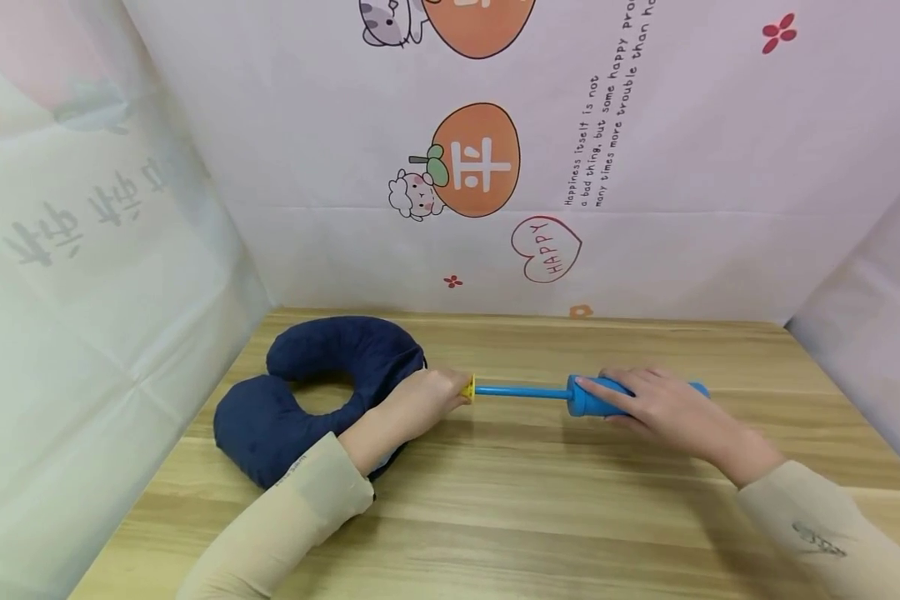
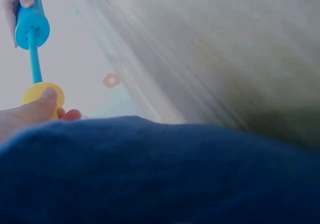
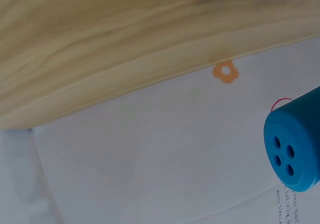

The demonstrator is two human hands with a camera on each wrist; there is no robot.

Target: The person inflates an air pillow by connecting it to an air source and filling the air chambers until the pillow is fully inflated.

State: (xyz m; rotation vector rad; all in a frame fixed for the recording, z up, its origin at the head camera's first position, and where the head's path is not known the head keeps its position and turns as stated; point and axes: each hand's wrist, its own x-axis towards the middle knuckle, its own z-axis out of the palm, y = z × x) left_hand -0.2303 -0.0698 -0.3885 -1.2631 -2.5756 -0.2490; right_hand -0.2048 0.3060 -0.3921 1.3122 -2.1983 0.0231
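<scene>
A blue water squirter [image 1: 583,397] with a pull rod [image 1: 521,392] lies crosswise between both hands, held level over the table. My left hand [image 1: 423,402] grips its yellow handle [image 2: 39,91] at the rod's end, thumb pressed on the handle in the left wrist view. Around the blue barrel, my right hand [image 1: 663,408] wraps its fingers and thumb. A length of rod shows bare between handle and barrel. In the right wrist view the barrel's end cap [image 3: 290,151] has several round holes. The right hand is outside that view.
A navy U-shaped neck pillow [image 1: 270,425] lies on the left of the wooden table [image 1: 540,517], partly behind the left forearm. It fills the lower left wrist view. Printed white cloth [image 1: 307,167] hangs at the back, with more cloth on both sides.
</scene>
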